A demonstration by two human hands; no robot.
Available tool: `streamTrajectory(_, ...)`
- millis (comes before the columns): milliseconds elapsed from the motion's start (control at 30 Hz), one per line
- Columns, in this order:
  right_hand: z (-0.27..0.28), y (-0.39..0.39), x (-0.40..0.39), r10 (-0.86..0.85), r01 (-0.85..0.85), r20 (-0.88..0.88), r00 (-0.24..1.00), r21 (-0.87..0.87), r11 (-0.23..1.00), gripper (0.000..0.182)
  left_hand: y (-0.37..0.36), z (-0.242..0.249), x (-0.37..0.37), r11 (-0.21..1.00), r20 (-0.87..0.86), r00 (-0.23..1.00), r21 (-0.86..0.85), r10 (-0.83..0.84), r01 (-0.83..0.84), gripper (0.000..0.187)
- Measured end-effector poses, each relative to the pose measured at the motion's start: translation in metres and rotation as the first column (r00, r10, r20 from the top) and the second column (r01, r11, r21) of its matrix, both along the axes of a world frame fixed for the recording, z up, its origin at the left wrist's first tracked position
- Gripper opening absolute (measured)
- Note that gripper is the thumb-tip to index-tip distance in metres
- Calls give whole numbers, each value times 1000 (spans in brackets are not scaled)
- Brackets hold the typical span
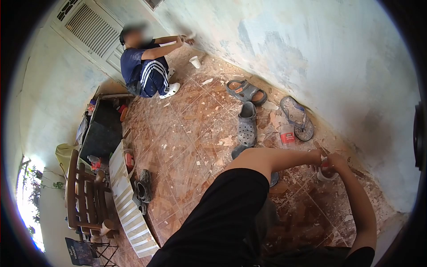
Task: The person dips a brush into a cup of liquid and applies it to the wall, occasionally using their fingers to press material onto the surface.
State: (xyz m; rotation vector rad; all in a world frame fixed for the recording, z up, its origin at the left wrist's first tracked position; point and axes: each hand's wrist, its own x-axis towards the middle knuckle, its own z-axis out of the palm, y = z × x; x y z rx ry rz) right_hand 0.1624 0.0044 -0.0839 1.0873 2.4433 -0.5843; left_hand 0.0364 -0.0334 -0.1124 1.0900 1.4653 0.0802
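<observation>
1. Head view, and straight to the small red item (326, 163): it sits between the two hands, low over the littered floor (178, 129) near the foot of the wall (293, 49).
2. Left hand (318, 156) reaches in from the left, right hand (336, 162) from the other side, and they all but meet at it! Fingers look bent around it, but I cannot tell which hand bears the grip, or how firmly.
3. Here's the key relation: the red item is directly between the palms, seemingly nearer the right hand; its long axis is too small to read. Just below it in view shows a white round rim (328, 177), cup-like, partly hidden.
4. Move outward, beyond the left forearm: a red-labelled bottle (288, 136), a worn flip-flop (293, 111), a grey clog (247, 129) and a strapped sandal (246, 92).
5. Farther along the wall, a co-worker (142, 66) squats, both arms stretched towards it, a white cup (195, 62) close by.
6. Over on the far left: a wooden chair (74, 202), a pale slatted panel (129, 204) and dark clogs (143, 187).
</observation>
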Motion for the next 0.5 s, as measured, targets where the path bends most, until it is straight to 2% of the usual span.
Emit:
streamTrajectory(67,4,0,-2,-3,4,28,1000,-39,999,40,2,0,-1,999,-5,999,-11,-52,52,53)
streamTrajectory(300,-3,3,-1,26,-26,22,999,4,1000,41,2,-7,-1,999,-7,999,29,-35,36,51)
streamTrajectory(500,-2,5,-1,53,-52,24,998,-24,998,39,4,-10,-1,999,0,1000,-15,-28,28,51)
